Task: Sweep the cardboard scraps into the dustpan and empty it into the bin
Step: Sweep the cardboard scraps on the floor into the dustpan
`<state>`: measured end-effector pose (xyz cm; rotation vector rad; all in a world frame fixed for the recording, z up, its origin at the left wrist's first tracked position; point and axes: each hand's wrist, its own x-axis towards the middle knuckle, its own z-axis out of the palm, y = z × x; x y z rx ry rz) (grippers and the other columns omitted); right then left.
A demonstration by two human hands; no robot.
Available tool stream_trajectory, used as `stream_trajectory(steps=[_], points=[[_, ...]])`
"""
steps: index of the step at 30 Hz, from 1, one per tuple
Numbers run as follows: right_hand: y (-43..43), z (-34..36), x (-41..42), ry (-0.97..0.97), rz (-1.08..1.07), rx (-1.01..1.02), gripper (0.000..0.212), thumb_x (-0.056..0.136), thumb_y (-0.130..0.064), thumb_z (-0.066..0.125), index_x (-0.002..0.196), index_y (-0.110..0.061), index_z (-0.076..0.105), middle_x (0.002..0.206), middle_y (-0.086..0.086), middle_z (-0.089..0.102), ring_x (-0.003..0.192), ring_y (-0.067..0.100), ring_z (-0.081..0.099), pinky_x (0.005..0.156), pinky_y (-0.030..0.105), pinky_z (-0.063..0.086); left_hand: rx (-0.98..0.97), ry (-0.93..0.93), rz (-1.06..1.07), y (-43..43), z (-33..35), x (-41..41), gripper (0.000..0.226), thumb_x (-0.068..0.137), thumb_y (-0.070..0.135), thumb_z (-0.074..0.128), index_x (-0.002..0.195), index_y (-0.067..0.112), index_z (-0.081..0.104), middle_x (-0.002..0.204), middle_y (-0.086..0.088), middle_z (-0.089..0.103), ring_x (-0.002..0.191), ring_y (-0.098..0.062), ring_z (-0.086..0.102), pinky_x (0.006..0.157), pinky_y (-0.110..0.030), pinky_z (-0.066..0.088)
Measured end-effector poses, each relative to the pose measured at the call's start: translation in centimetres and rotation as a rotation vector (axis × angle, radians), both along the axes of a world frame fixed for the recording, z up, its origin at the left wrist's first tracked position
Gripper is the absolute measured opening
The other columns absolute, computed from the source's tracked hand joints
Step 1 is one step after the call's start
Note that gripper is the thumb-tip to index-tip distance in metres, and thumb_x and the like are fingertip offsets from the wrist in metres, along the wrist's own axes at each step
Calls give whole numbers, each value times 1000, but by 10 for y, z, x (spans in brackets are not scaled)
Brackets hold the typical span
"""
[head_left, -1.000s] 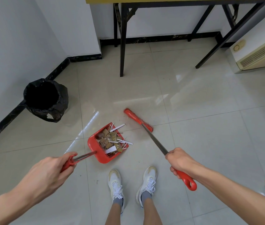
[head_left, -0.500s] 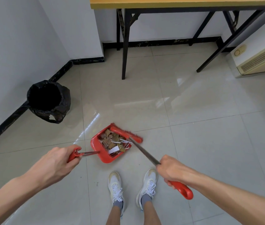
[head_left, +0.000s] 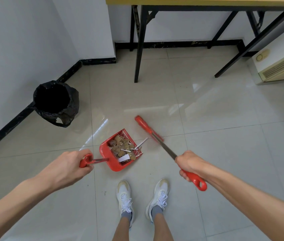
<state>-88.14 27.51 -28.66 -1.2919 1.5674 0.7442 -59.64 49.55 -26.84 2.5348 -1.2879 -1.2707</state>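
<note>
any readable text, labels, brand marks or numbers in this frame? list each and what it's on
None readable.
Round beige badge on the white appliance at the right edge: may be a label or logo, too small and blurred to read.
Red dustpan, red broom, black bin bag, white shoes: no visible print.

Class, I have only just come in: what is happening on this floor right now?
A person is sweeping up. The left hand holds the handle of a red dustpan resting on the tiles, already full of cardboard scraps. The right hand grips a red broom, its head just beyond the pan's mouth. A black-lined bin waits by the wall; the pan is not yet emptied.
</note>
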Motion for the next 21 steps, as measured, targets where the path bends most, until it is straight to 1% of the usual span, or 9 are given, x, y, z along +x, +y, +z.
stream_trajectory(steps=[2,3,6,10,12,14,17,19,21], points=[[19,-1,7,-9,-24,36,19,87,-4,34,83,4,51,40,9,49,30,19,39,38,20,32,68,104,66,-3,0,-1,8,88,21,59,91,27,62,76,-6,69,49,-17,63,42,-29,51],[31,-1,9,-23,-36,56,20,87,-3,34,87,6,52,40,9,48,29,19,39,37,20,32,82,128,70,-5,-1,-1,11,86,18,58,91,27,62,77,-6,70,51,-17,67,43,-31,54],[59,-3,11,-78,-82,130,20,87,-3,35,97,5,50,40,10,47,26,18,39,37,20,33,93,119,57,-7,-6,-2,14,82,17,56,91,27,62,76,-3,72,57,-8,69,56,-36,57],[72,-4,12,-111,-128,184,6,87,-8,40,87,-5,46,44,9,49,33,19,40,39,22,33,81,137,64,-5,-9,-9,14,79,15,57,89,25,59,74,-2,70,58,-6,68,69,-43,58],[72,-1,12,-114,-133,190,6,89,-8,41,85,-5,46,45,8,49,33,18,40,38,21,33,63,130,51,-3,-9,-13,15,80,14,57,89,26,59,73,-1,65,60,-12,62,66,-41,54],[69,3,12,-122,-119,198,7,90,-8,42,85,-5,46,44,7,48,33,18,40,37,21,34,39,124,43,-3,-10,-16,17,80,13,58,87,28,59,70,3,60,60,-14,52,58,-35,45],[67,10,11,-125,-68,197,7,90,-8,41,86,-5,46,41,6,47,33,18,40,37,23,34,27,116,34,0,-9,-19,12,79,11,57,85,21,57,65,4,54,58,-16,46,54,-31,36],[67,18,11,-111,-12,204,12,89,-8,40,94,-2,49,39,5,48,31,18,40,37,22,34,15,123,57,4,-4,-20,9,77,10,56,84,16,55,62,4,50,55,-16,42,52,-31,33],[65,29,14,-82,62,197,24,88,-9,39,107,2,50,38,4,50,29,17,41,37,21,36,2,153,136,7,9,-19,10,76,8,59,79,17,55,58,7,48,50,-12,38,51,-29,31]])
